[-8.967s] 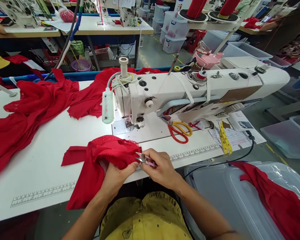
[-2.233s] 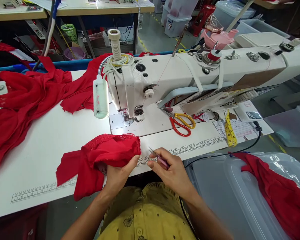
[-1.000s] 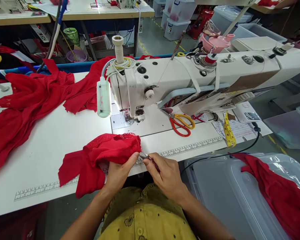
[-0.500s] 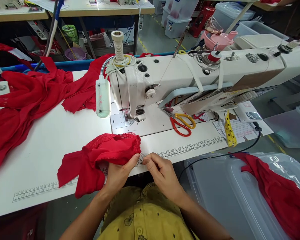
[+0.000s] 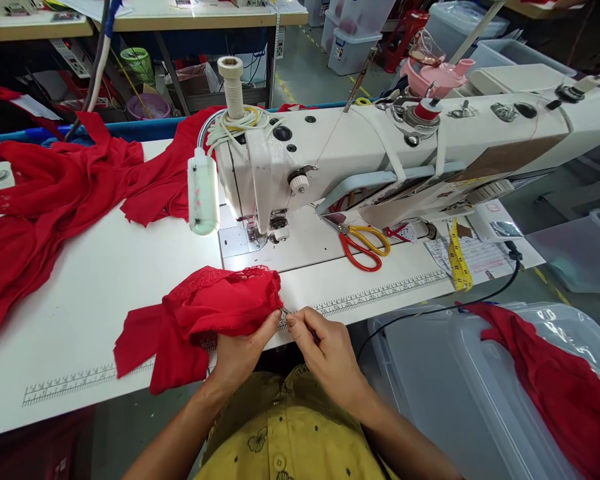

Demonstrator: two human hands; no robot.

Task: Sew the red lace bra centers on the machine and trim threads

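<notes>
A red lace-trimmed cloth piece (image 5: 225,308) lies gathered near the table's front edge. My left hand (image 5: 241,352) is closed on its right end, thumb on top and the other fingers mostly hidden beneath the cloth. Right beside it, my right hand (image 5: 331,355) pinches a thin metal tool (image 5: 287,311), whose tip meets the cloth's edge by my left thumb. Most of the tool is covered by my fingers, so I cannot tell its kind. Just beyond the cloth stands a white sewing machine (image 5: 350,150).
Scissors with red and yellow handles (image 5: 363,248) lie under the machine's arm. A yellow measuring tape (image 5: 459,257) rests on papers at the right. More red fabric (image 5: 75,180) spreads across the left of the table (image 5: 105,287). Lidded plastic bins (image 5: 425,380) stand at the lower right.
The view has shifted slightly. Both hands stay at the cloth's right end, and the tool and my right fingers have tilted a little.
</notes>
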